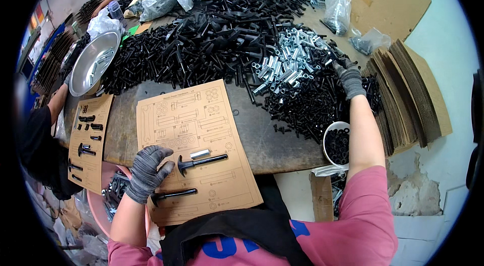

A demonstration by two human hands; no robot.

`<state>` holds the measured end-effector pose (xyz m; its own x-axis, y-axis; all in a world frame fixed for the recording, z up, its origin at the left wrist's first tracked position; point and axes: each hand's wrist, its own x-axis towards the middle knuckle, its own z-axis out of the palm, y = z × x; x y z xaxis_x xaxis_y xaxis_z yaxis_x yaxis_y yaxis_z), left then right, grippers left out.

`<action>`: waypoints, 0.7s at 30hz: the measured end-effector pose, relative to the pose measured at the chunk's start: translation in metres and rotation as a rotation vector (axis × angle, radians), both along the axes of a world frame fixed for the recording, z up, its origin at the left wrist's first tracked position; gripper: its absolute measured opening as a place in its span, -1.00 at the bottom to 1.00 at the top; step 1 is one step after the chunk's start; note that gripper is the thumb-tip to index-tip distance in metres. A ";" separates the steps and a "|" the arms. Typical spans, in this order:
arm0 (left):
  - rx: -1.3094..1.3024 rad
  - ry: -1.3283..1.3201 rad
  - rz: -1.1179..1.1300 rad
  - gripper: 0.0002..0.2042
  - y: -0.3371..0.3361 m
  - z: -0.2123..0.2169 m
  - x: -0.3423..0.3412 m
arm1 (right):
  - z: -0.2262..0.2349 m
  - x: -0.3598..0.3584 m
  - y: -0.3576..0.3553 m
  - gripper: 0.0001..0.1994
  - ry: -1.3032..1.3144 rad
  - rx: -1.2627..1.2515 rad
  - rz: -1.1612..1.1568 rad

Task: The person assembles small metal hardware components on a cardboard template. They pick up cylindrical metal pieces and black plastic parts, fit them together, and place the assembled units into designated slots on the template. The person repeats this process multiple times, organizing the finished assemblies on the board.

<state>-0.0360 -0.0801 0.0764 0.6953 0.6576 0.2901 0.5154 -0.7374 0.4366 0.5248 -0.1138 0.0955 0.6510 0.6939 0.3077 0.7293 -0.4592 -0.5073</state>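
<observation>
A brown printed card with outline drawings of hardware lies before me. On it rest a silver cylindrical sleeve and a black rod with a wide curved head. A second black rod of this kind lies lower on the card. My left hand, in a grey glove, hovers over the card's left edge. Its fingers are bent, the thumb stands apart, and nothing shows between them. My right hand, also gloved, reaches into black bolts beside shiny silver sleeves. Its fingers are curled in; their contents are hidden.
A white cup of black nuts stands under my right forearm. Stacked cardboard sheets rise at the right. At the left, another person holds a metal bowl near a second card. A pink tub sits below.
</observation>
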 end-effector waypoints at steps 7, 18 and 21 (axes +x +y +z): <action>0.033 -0.038 -0.040 -0.74 -0.007 0.001 0.005 | -0.022 0.011 0.052 -0.50 -0.085 -0.545 -0.179; 0.043 -0.060 -0.019 -0.74 0.001 -0.006 -0.003 | -0.020 0.003 0.014 -0.47 -0.035 -0.301 -0.157; -0.050 -0.098 -0.066 -0.75 0.007 0.000 0.018 | -0.007 -0.048 0.001 -0.64 0.546 0.110 -0.060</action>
<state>-0.0182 -0.0726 0.0766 0.7072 0.6270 0.3266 0.4196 -0.7440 0.5200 0.4770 -0.1133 0.0884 0.7737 0.6333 -0.0172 0.3210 -0.4152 -0.8512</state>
